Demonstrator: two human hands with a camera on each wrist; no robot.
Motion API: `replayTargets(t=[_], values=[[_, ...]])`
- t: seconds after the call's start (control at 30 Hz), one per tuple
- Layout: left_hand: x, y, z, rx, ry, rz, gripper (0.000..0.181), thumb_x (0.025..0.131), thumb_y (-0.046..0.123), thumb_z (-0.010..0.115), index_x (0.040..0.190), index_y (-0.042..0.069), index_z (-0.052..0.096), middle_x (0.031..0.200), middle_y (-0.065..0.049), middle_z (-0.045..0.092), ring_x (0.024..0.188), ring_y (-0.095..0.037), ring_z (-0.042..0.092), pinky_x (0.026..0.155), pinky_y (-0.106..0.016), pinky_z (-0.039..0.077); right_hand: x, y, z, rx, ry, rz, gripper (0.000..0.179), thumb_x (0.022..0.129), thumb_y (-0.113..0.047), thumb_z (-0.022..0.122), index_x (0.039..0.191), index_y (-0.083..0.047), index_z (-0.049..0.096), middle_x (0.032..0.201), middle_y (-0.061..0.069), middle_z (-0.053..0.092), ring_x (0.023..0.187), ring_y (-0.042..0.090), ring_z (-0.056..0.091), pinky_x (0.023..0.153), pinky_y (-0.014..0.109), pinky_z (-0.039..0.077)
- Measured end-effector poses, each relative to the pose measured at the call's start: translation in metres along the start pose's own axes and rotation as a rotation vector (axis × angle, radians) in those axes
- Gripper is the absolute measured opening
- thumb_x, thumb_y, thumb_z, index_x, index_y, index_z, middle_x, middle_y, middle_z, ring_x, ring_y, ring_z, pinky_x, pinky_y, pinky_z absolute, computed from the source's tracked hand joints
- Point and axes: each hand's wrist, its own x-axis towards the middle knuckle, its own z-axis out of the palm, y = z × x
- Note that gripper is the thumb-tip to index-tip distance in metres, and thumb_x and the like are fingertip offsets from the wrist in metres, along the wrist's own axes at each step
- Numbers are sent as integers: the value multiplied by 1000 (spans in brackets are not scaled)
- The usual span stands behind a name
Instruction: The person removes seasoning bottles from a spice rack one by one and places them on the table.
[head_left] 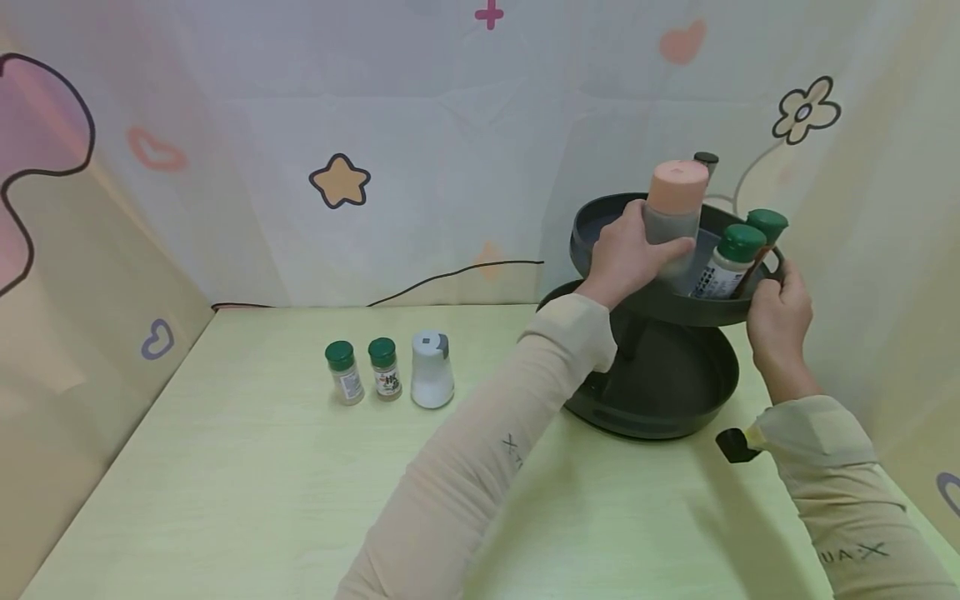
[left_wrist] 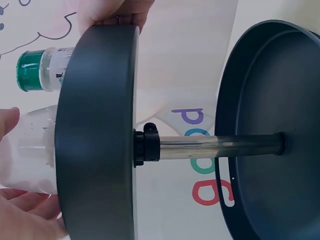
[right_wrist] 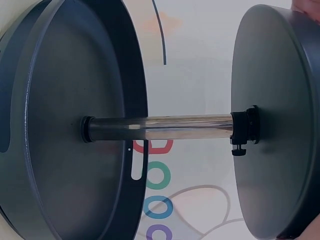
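Note:
My left hand (head_left: 624, 254) grips a clear-bodied bottle with a pink-orange cap (head_left: 678, 187), standing in the upper tray (head_left: 686, 312) of a dark two-tier rack. The left wrist view shows thumb and fingers on either side of the bottle's translucent body (left_wrist: 30, 150). On the right, my right hand (head_left: 780, 325) holds the upper tray's rim by its handle slot. Two green-capped shakers (head_left: 720, 271) (head_left: 767, 223) stand tilted in that tray, near the right hand. Behind the bottle, a dark-capped container (head_left: 706, 158) is mostly hidden.
Below lies the wider lower tray (head_left: 652, 421), joined by a metal post (right_wrist: 190, 127) with a black clamp. Left on the table (head_left: 247, 483) stand two green-capped shakers (head_left: 346, 379) (head_left: 386, 375) and a white bottle (head_left: 432, 379). A patterned curtain (head_left: 420, 117) hangs behind.

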Motion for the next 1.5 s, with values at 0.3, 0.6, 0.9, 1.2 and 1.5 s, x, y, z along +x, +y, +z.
replayTargets(t=[0.3, 0.6, 0.9, 1.2, 1.5], values=[[-1, 2, -15, -61, -27, 32, 63, 74, 42, 67, 125, 16, 40, 111, 7, 54, 94, -5, 53, 70, -16, 44, 1, -1, -1, 21, -4, -10, 48, 90, -19, 20, 136, -11, 34, 141, 2, 33, 125, 10, 29, 104, 30, 26], [-6, 4, -32, -40, -96, 38, 61, 72, 46, 67, 121, 19, 41, 107, 11, 52, 92, -3, 52, 68, -17, 44, 1, 0, 0, 3, -7, -15, 43, 90, -20, 22, 128, -12, 42, 101, 0, 43, 100, 14, 36, 76, 22, 29], [-10, 0, -44, -29, -137, 77, 59, 72, 46, 67, 119, 18, 44, 105, 10, 53, 90, -3, 52, 69, -17, 44, 0, -1, -1, 24, -31, -17, 51, 90, -21, 19, 141, -13, 23, 145, 1, 25, 131, 8, 21, 108, 29, 21], [-19, -11, -66, -103, -227, 64, 59, 71, 44, 68, 120, 23, 45, 109, 12, 54, 94, -3, 53, 74, -20, 46, 1, 2, 0, -13, 18, -30, 32, 91, -19, 22, 110, -9, 45, 113, 7, 43, 98, 15, 36, 78, 22, 29], [-32, -31, -82, -62, -282, 66, 59, 73, 42, 67, 122, 21, 44, 113, 7, 55, 98, -6, 54, 79, -24, 46, 1, 0, 1, -11, -2, -7, 43, 91, -21, 21, 129, -7, 38, 133, 6, 40, 114, 12, 35, 94, 29, 31]])
